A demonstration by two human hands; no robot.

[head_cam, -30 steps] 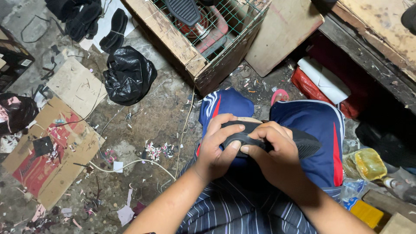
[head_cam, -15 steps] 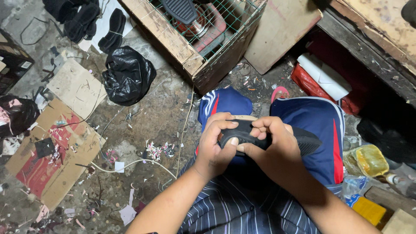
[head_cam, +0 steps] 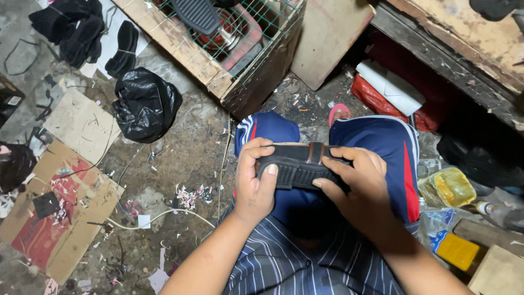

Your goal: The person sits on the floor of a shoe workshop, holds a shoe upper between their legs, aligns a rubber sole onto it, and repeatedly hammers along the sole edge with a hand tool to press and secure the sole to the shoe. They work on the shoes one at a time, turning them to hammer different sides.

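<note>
I hold a black ribbed rubber pad [head_cam: 299, 166], flat and oblong with a brown band across its top edge, over my lap between my blue-trousered knees [head_cam: 267, 127]. My left hand [head_cam: 255, 183] grips its left end, thumb pressed on the ribbed face. Over the pad's right end lies my right hand [head_cam: 357, 183], fingers spread along the lower edge. Both forearms come up from the bottom of the view above a striped shirt.
A wooden crate [head_cam: 218, 82] with green wire mesh stands ahead. A black plastic bag [head_cam: 146, 102] and cardboard sheets [head_cam: 54, 218] lie left on the littered concrete floor. Black rubber pieces [head_cam: 82, 33] sit top left. A yellow container [head_cam: 447, 186] and bottles crowd the right.
The view has drawn closer and shifted slightly. Both hands keep hold of the pad; my left thumb now presses on its ribbed face and the pad sits flatter.
</note>
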